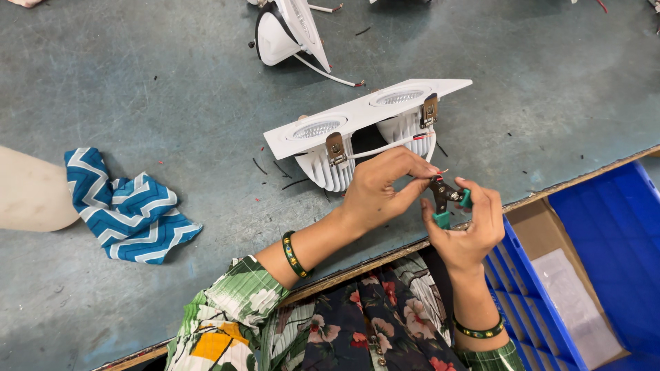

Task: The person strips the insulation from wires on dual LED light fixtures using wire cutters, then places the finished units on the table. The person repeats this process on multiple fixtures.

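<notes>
Grey-green worktable (158, 82) — a white twin light (364, 127) lies mid-table, long axis rising from lower left to upper right. Left hand (381, 189) pinches its wire (388, 146); right hand (467, 227) grips green-handled cutters (447, 199), tip up toward the wire end. Blue cloth (130, 206) lies at left.

left hand (377, 192) with forearm angled up from lower left, fingertips pinched together, meeting the right hand (467, 227), raised on a near-vertical forearm, fingers curled closed in a grip.
</notes>
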Available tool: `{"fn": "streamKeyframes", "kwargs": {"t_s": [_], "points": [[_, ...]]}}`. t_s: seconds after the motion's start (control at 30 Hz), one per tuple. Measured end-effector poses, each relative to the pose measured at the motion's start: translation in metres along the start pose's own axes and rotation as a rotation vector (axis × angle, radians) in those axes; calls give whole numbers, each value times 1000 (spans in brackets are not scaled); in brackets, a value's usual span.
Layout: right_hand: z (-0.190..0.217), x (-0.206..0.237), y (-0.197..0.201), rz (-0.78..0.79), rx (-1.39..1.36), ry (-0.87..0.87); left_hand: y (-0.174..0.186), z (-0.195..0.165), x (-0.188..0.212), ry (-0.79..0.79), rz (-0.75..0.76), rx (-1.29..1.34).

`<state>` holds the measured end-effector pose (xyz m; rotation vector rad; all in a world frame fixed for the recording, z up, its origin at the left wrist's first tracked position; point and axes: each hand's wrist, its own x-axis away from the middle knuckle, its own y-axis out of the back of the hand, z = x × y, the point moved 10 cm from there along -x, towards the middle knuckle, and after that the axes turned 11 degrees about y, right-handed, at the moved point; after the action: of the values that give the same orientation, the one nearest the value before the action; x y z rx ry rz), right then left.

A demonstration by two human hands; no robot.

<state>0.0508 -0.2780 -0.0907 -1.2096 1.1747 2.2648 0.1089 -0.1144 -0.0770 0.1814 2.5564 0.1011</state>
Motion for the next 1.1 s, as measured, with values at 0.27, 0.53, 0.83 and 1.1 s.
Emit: {"fn": "streamKeyframes", "kwargs": {"t_s": [0.27,0.53,0.83,1.1], "points": [[-12,6,1,14,43,-29,-1,0,0,-13,0,-29],[-55,33,-32,120,-671,-469,2,-22,-12,45,70,-215],[-64,47,-32,241,-646,-569,1,-27,-11,-26,16,-315],[-64,67,-59,161,-1224,-772,6,-31,-13,-23,6,-206]]}}
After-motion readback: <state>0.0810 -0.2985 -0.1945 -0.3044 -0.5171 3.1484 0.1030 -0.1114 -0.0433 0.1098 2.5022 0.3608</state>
